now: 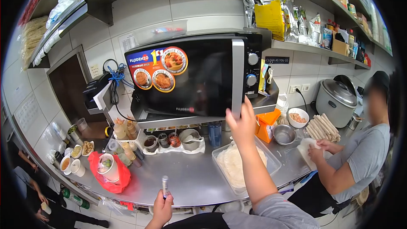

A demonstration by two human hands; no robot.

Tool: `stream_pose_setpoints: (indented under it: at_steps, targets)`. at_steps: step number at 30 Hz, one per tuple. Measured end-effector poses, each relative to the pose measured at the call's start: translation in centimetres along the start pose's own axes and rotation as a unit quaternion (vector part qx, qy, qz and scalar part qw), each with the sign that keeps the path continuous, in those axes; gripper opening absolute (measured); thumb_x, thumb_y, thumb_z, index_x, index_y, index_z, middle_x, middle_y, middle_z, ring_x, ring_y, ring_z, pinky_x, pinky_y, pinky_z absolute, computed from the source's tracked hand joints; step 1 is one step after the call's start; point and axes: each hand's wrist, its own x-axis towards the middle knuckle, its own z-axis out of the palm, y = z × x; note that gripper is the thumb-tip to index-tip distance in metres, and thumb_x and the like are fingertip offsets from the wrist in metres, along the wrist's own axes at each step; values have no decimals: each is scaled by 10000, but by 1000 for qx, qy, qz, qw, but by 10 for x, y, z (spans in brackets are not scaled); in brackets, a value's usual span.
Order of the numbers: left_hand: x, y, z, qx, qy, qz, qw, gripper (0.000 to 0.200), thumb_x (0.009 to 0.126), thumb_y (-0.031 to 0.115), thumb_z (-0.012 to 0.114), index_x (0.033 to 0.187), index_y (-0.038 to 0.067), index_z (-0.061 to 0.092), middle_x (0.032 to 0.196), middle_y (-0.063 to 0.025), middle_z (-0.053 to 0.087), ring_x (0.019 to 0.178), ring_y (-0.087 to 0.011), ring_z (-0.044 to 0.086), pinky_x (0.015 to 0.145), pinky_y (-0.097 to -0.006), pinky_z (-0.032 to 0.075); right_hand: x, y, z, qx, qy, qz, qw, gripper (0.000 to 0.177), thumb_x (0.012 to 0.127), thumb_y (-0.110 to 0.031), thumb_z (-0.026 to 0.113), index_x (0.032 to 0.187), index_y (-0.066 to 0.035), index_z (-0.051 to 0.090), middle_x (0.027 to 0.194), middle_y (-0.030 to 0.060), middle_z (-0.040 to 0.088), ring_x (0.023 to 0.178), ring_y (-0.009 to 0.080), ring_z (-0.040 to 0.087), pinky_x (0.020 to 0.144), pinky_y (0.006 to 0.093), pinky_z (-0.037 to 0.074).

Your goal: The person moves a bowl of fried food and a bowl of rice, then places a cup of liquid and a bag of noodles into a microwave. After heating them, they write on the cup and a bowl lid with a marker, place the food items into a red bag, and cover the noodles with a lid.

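My right hand [242, 121] is raised to the lower end of the silver door handle [238, 76] of a black microwave [199, 80], fingers spread around it; whether they touch is unclear. The microwave door looks shut. Low in front of me, my left hand [163, 205] is closed on a small pen-like tool [165, 186] with a clear, pale upper end, held upright. Below my right forearm, a clear plastic tub [273, 160] holds pale round wrappers [237, 165].
On the steel counter [178, 178] stand a red bag [123, 176] around a cup, sauce jars [174, 139], an orange container [266, 125], a metal bowl [284, 134] and a rice cooker [338, 101]. At right, a co-worker [360, 152] handles a wrapper near stacked rolls [322, 128].
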Motion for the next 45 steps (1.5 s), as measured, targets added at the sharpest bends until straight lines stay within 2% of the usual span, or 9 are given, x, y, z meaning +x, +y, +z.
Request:
stream_pose_setpoints:
  at_steps: [8, 9, 12, 24, 33, 37, 39, 42, 45]
  targets:
    - [27, 105, -28, -189, 7, 323, 927, 226, 978, 180, 560, 1104, 35, 442, 1164, -150, 494, 999, -206, 536, 896, -382, 474, 19, -36, -10, 408, 64, 85, 907, 282, 933, -218, 650, 1110, -40, 522, 1089, 97, 618, 997, 162, 602, 892, 303, 468]
    - [24, 106, -23, -297, 177, 231, 910, 392, 969, 209, 596, 1264, 19, 422, 1242, -142, 518, 1116, -231, 545, 1000, -406, 437, 30, -29, 10, 376, -16, 98, 921, 271, 935, -198, 642, 1122, -42, 523, 1099, 86, 608, 990, 152, 597, 885, 309, 476]
    - [23, 108, -76, -275, 114, 297, 907, 394, 1015, 219, 522, 1335, 18, 409, 1294, -114, 565, 1180, -231, 575, 1013, -394, 460, 60, -23, 88, 248, -171, 103, 948, 286, 887, -109, 679, 1125, -36, 537, 1108, 77, 605, 960, 150, 598, 840, 320, 495]
    - [27, 94, -125, -309, 195, 263, 893, 373, 993, 251, 568, 1266, 31, 440, 1202, -87, 610, 1064, -195, 632, 917, -346, 529, 130, 1, 216, -38, -113, -164, 979, 137, 745, -98, 742, 881, -117, 737, 947, 100, 587, 949, 309, 595, 802, 427, 512]
    - [36, 60, -134, -367, -23, 237, 899, 716, 940, 563, 529, 1410, 33, 420, 1354, -125, 551, 1216, -289, 559, 1036, -464, 447, 89, -49, 48, 62, -167, -210, 961, 160, 764, 4, 745, 913, -21, 692, 876, 89, 496, 796, 235, 538, 699, 325, 460]
    - [51, 67, -97, -465, -75, 204, 858, 734, 891, 415, 689, 1420, -8, 406, 1260, -185, 599, 1167, -354, 582, 1004, -480, 457, 21, -34, -46, 50, -250, -175, 951, 230, 726, 59, 745, 911, -75, 713, 885, 72, 508, 808, 214, 548, 688, 301, 459]
    - [60, 76, -71, -200, -104, 279, 933, 743, 853, 267, 753, 1414, -51, 385, 1207, -196, 619, 1147, -380, 591, 1009, -508, 450, -26, -22, -93, 41, -278, -160, 946, 286, 698, 71, 749, 910, -120, 733, 883, 63, 507, 796, 206, 550, 671, 296, 459]
    - [97, 130, 2, -267, -290, 184, 900, 242, 873, -1, 658, 898, 50, 422, 969, -205, 628, 987, -297, 650, 928, -484, 511, -86, -16, -150, 15, -310, -130, 942, 368, 640, 73, 747, 940, -140, 748, 879, 60, 507, 769, 221, 545, 652, 305, 461]
    - [149, 148, 74, -148, -289, 209, 923, 224, 934, 18, 597, 885, 76, 386, 1039, -134, 642, 1120, -233, 628, 894, -324, 475, -134, -7, -188, -4, -302, -116, 946, 366, 635, 32, 761, 949, -157, 756, 866, 52, 496, 720, 208, 523, 619, 308, 440]
